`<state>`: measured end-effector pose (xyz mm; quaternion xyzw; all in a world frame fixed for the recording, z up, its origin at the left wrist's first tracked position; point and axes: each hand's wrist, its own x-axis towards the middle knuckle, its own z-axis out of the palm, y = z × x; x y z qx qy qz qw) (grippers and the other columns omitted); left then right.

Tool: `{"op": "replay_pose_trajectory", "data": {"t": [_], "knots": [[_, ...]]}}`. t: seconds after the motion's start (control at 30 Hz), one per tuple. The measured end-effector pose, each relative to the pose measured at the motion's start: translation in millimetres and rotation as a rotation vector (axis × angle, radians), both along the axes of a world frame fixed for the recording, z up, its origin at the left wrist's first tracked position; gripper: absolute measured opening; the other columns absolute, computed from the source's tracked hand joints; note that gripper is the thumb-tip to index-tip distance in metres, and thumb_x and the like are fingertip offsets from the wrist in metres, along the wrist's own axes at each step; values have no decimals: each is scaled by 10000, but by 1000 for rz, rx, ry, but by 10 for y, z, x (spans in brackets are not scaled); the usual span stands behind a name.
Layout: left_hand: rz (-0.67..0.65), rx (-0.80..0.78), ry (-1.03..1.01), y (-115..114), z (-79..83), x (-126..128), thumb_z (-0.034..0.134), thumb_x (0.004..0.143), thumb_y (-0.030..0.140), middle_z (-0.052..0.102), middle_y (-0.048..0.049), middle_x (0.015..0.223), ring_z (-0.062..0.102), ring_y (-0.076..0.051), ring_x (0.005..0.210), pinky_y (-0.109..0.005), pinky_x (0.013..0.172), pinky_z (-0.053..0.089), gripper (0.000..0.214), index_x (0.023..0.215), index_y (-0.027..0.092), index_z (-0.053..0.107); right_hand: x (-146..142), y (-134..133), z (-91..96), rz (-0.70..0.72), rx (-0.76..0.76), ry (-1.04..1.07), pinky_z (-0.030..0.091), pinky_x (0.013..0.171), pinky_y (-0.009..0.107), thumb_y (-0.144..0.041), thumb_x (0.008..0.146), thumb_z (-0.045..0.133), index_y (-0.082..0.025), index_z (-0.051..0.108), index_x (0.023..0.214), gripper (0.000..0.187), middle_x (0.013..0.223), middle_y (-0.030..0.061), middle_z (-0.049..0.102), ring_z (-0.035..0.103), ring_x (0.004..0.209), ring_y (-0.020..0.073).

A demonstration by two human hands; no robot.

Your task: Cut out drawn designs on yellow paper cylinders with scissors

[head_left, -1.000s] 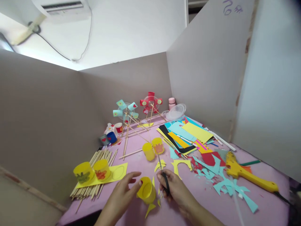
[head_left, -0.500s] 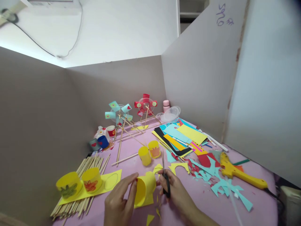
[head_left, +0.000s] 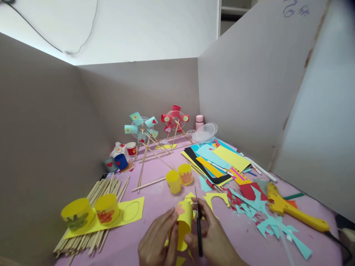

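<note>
My left hand (head_left: 158, 240) is closed on the left side of a yellow paper roll (head_left: 185, 221). An orange drawn shape shows on top of the roll. My right hand (head_left: 215, 238) grips black-handled scissors (head_left: 199, 232), blades pointing away from me, and its thumb is at the roll's lower right edge. Whether the blades are parted is hard to see. Just beyond my hands stand two small yellow paper cylinders (head_left: 173, 181), one bearing an orange drawing. Cut yellow scraps (head_left: 217, 197) lie beside my right hand.
At left, two decorated yellow rings (head_left: 107, 208) sit on a yellow strip (head_left: 130, 212) over wooden sticks (head_left: 91, 236). A yellow glue gun (head_left: 294, 212) and blue scraps (head_left: 273, 225) lie right. Behind are coloured sheets (head_left: 231, 158), a blue pinwheel-like model (head_left: 142, 127) and a red one (head_left: 175, 119).
The yellow roll has turned in my hands, and its orange drawing now shows on top. Both hands have shifted slightly right in view. The scissors remain in my right hand.
</note>
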<state>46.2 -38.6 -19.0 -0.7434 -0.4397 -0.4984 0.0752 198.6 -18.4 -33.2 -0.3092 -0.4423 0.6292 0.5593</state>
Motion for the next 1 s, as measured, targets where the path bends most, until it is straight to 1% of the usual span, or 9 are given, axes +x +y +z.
{"op": "replay_pose_trajectory", "data": {"t": [0.07, 0.17, 0.3, 0.47, 0.53, 0.63, 0.7, 0.8, 1.0], "knots": [[-36, -197, -274, 9, -18, 51, 618, 782, 247, 627, -65, 1238, 562, -247, 1143, -366, 965, 428, 399, 1174, 299, 570, 23, 4, 36, 10, -17, 8, 502, 786, 316, -311, 516, 861, -279, 490, 1148, 735, 1080, 53, 590, 608, 913, 234], [-218, -585, -730, 63, -75, 60, 657, 630, 603, 402, -106, 1454, 321, -337, 1340, -479, 1039, 331, 781, 1313, 310, 416, 35, 12, 63, 16, -25, -5, 502, 734, 319, -404, 572, 814, -261, 470, 1135, 676, 1060, 61, 566, 606, 784, 197], [-489, -854, -1066, 107, -146, 8, 757, 405, 650, 372, -183, 1433, 314, -382, 1329, -463, 998, 367, 1113, 1347, 277, 297, 1, -8, 36, 33, 1, -11, 488, 706, 308, -501, 541, 805, -267, 467, 1139, 726, 1083, 66, 545, 583, 774, 192], [-532, -951, -1081, 48, -94, -1, 784, 478, 563, 484, -146, 1282, 497, -325, 1175, -376, 930, 408, 1102, 1384, 267, 231, -11, -36, -12, 63, -1, -111, 477, 611, 293, -557, 528, 788, -265, 466, 1188, 790, 1077, 63, 539, 542, 599, 135], [-510, -962, -1098, 28, -35, 2, 787, 488, 547, 536, -114, 1187, 557, -297, 1080, -338, 846, 452, 1058, 1370, 268, 273, 35, -15, -5, 33, 7, -159, 462, 546, 270, -618, 675, 648, -266, 453, 1202, 663, 1078, 65, 542, 522, 552, 118], [-457, -931, -1132, 17, 52, -8, 801, 441, 556, 576, -76, 1116, 599, -272, 978, -305, 762, 481, 1032, 1333, 292, 355, 142, 40, 26, -65, 82, -397, 457, 575, 261, -546, 855, 442, -246, 452, 1209, 464, 996, 62, 583, 572, 664, 163], [-417, -887, -1142, 14, 91, -29, 814, 419, 546, 588, -68, 1112, 599, -275, 986, -299, 774, 483, 1022, 1315, 299, 389, 203, 66, 49, -113, 168, -683, 446, 617, 272, -474, 846, 484, -226, 514, 1157, 399, 863, 46, 622, 586, 714, 198], [-385, -861, -1142, 11, 110, -82, 811, 423, 546, 578, -70, 1144, 583, -305, 1043, -321, 820, 477, 1012, 1315, 308, 397, 233, 63, 85, -60, 275, -995, 417, 612, 269, -363, 802, 536, -223, 583, 1074, 309, 757, 22, 651, 594, 676, 209], [-333, -833, -1111, -6, 131, -173, 792, 433, 572, 558, -96, 1196, 539, -357, 1120, -366, 865, 466, 1006, 1320, 294, 407, 200, 0, 145, 55, 373, -1121, 365, 553, 227, -286, 771, 535, -230, 595, 963, 210, 717, -6, 643, 566, 612, 177]]}}
